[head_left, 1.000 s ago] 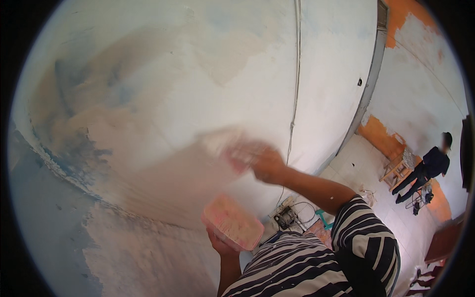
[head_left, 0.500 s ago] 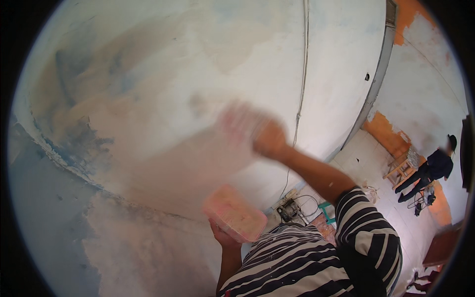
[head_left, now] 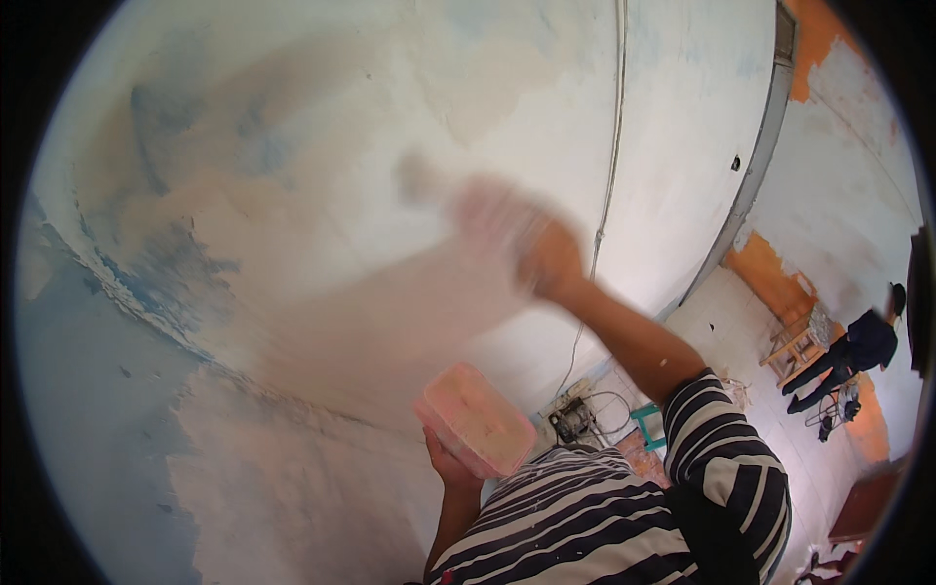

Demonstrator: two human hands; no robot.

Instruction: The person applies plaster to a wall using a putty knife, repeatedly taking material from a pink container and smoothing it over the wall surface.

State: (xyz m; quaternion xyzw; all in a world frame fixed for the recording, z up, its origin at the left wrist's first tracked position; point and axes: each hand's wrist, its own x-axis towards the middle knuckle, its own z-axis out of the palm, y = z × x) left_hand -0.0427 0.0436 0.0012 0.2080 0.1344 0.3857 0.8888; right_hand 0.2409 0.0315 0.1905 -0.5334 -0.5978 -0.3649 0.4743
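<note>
Against my body, my left hand (head_left: 450,466) grips a pink, semi-clear rectangular tub (head_left: 480,421) from its left side and beneath. Pale, pinkish matter shows across its top. Raised before the wall (head_left: 390,292), my right hand (head_left: 512,229) is smeared by motion, and its fingers cannot be made out singly. A short brush-like tool (head_left: 417,180) with a grey-brown tip sticks out leftward from that hand. Whether the tip touches the wall, I cannot tell. Whitish smears mark the back of the right hand.
A cable (head_left: 611,175) runs down the wall. Below it stand a small motor-like machine (head_left: 573,421) with a hose and a green stool-like frame (head_left: 647,426). At the right, a person in dark clothes (head_left: 868,341) stands near a wooden stool (head_left: 795,349). Peeling paint edges a blue patch (head_left: 97,390).
My view has shifted slightly, moving the scene a little to the right. The right hand and its tool have moved up a little along the wall. The tub stays in my left hand.
</note>
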